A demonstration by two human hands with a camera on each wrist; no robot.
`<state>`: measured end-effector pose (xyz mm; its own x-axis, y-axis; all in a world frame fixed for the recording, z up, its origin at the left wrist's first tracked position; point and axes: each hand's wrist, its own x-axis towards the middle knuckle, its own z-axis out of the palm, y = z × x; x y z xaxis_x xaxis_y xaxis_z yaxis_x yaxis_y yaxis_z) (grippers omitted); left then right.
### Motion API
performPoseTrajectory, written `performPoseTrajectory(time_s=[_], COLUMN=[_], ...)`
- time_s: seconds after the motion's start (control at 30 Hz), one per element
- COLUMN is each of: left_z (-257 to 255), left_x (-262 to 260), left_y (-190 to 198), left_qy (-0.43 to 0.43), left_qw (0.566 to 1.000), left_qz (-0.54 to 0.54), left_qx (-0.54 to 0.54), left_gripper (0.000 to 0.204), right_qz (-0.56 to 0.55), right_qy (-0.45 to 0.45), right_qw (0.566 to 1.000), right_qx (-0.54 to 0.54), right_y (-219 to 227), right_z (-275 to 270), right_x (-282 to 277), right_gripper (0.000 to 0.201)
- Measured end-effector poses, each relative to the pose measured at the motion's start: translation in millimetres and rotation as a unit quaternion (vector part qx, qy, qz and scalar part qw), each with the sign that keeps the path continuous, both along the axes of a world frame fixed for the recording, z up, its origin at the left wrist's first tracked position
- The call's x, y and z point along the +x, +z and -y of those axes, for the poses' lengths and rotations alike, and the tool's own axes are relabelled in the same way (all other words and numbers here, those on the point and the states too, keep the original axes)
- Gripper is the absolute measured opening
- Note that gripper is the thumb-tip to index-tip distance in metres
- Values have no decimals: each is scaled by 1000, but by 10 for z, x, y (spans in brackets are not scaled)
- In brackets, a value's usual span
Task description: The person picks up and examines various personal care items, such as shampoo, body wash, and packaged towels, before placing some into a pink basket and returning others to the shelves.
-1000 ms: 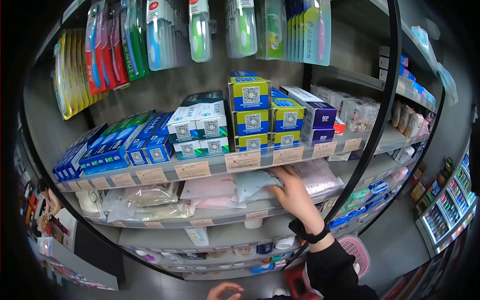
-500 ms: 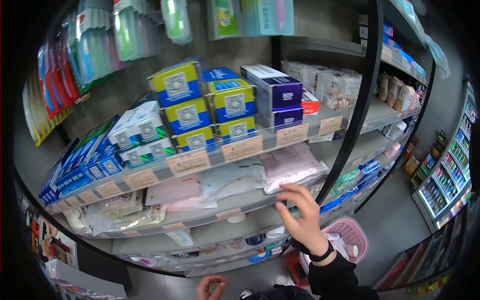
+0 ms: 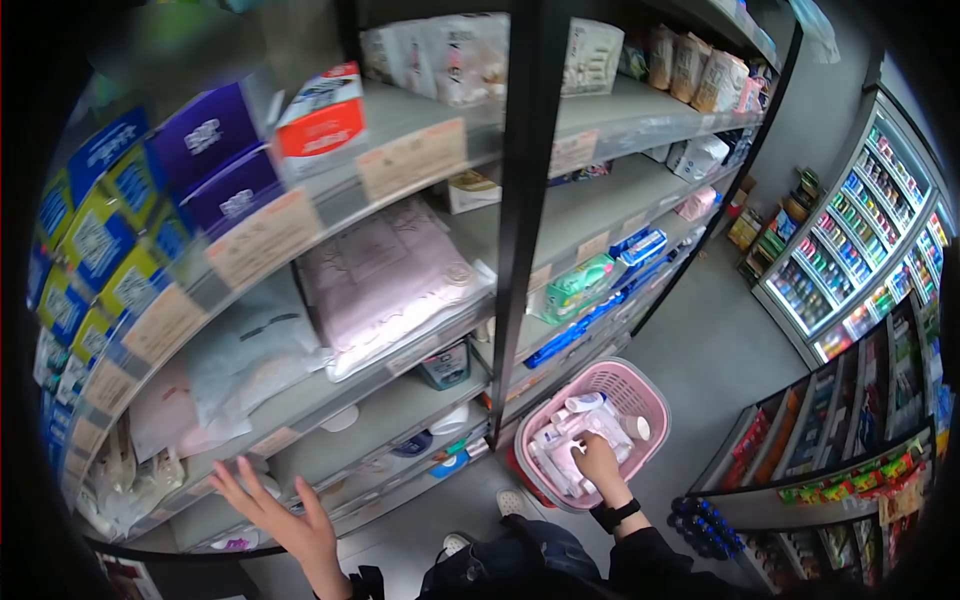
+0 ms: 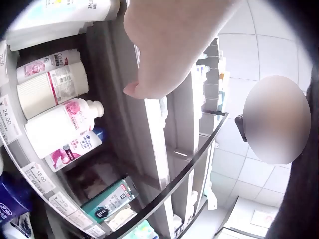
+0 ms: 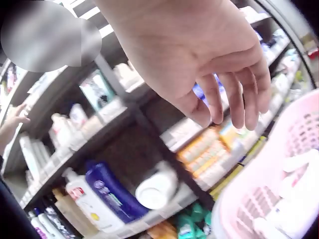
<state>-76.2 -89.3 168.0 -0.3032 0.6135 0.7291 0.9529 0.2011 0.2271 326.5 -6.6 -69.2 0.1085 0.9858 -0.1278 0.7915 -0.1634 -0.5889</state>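
Note:
The right hand (image 3: 597, 463) hangs over the pink basket (image 3: 655, 400) in the head view, its fingers loosely bent. In the right wrist view that hand (image 5: 199, 64) has relaxed fingers with nothing between them, and the basket (image 5: 234, 199) is at lower right. White and pink items (image 3: 560, 440) lie in the basket. The left hand (image 3: 285, 520), fingers spread, is in front of the shelf edge, below the bagged pale blue pack (image 3: 255, 345) and holding nothing. In the left wrist view part of the left hand (image 4: 169, 45) shows at the top.
A bagged pink pack (image 3: 385, 275) lies on the shelf, under toothpaste boxes (image 3: 205, 135). A black upright post (image 3: 525, 200) divides the shelving. Lower shelves hold bottles (image 5: 107, 194). A drinks cooler (image 3: 850, 230) and a snack rack (image 3: 840, 420) stand at the right.
The view has swung right and down. The right hand has moved from the shelf front to over the basket. The left hand has risen to the shelf edge and its fingers have spread.

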Motion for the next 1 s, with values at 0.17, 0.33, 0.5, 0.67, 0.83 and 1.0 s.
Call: performPoseTrajectory(time_s=[0.17,0.33,0.5,0.67,0.83,1.0], left_z=[-313,-426,-488,-445,-426,-418], left_x=[62,-10,5,23,72,111], left_y=[-78,-109,-128,-139,-105,-81], left_qy=[64,139,159,185,174,176], left_qw=[994,979,972,972,978,978], left_qz=[-27,-100,-112,-96,-75,-79], left_qx=[84,110,129,109,92,82], left_gripper=[67,59,58,58,61,62], right_qz=[35,-140,-153,105,273,259], right_qy=[-36,-205,-47,74,-28,214], right_qw=[984,941,944,967,941,915], right_qx=[-169,-231,-289,-222,-198,-222], right_y=[-858,-1855,-2647,-2763,-2289,-2190], right_z=[140,-3,-219,-423,-745,-831], right_x=[614,845,1105,1046,621,527], right_gripper=[46,69,44,47,58,45])
